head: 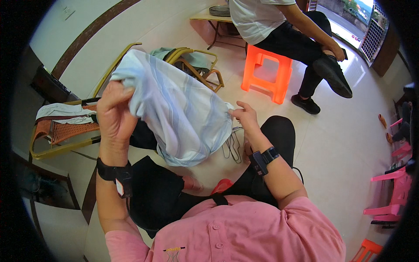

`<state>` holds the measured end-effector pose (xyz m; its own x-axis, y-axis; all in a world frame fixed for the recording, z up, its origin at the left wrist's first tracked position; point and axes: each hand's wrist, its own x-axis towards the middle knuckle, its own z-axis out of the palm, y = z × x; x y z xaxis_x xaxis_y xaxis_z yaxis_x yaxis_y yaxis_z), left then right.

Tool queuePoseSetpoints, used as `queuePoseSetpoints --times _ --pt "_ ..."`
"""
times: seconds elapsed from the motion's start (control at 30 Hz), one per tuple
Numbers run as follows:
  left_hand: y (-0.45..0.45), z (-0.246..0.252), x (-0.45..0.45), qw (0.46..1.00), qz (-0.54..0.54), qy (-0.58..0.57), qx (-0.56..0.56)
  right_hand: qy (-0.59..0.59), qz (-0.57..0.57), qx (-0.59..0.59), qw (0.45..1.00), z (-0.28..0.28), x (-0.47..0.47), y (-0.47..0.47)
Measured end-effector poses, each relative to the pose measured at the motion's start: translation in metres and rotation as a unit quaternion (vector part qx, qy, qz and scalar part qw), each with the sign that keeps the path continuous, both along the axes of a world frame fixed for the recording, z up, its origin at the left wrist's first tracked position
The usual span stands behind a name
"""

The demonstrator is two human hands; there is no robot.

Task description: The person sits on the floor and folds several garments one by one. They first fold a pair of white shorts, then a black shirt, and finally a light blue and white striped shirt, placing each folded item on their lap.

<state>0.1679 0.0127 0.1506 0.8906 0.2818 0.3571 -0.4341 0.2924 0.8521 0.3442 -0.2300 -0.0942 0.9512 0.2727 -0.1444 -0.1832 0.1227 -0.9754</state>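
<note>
A thin white and pale blue striped cloth (186,111) hangs stretched between my two hands, above my lap. On the left, my left hand (116,113) grips a bunched upper corner of it, raised higher than the other hand. The fingertips of my right hand (245,116) pinch the cloth's right edge, with some fingers extended. Below that edge, several thin wire hangers (233,147) show against the floor between my knees; part of them is hidden by the cloth. Both wrists wear black straps with small devices.
An orange plastic stool (268,73) bears a seated person at the upper right. Metal-framed chairs (65,149), one holding pale cloth (60,113), stand at left. Behind the cloth is another yellow frame with grey-green fabric (196,60). A small table (203,14) is beyond; pink chairs (392,193) line the right.
</note>
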Motion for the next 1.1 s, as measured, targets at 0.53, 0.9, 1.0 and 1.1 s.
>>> queuePoseSetpoints --times 0.53,0.9,1.0,1.1 --pt "-0.079 0.055 0.013 0.993 -0.017 -0.116 0.034 -0.083 0.536 -0.286 0.790 -0.052 -0.063 0.029" --pt "-0.064 0.030 -0.002 0.994 0.067 -0.027 0.084 0.214 0.133 0.366 0.896 -0.060 -0.022 0.049" --pt "-0.042 -0.006 -0.001 0.991 0.081 0.086 0.067 0.194 0.128 0.402 0.886 -0.044 -0.016 0.039" --pt "-0.002 -0.041 -0.006 0.954 0.052 0.294 0.043 0.185 0.112 0.405 0.888 -0.028 -0.007 0.025"
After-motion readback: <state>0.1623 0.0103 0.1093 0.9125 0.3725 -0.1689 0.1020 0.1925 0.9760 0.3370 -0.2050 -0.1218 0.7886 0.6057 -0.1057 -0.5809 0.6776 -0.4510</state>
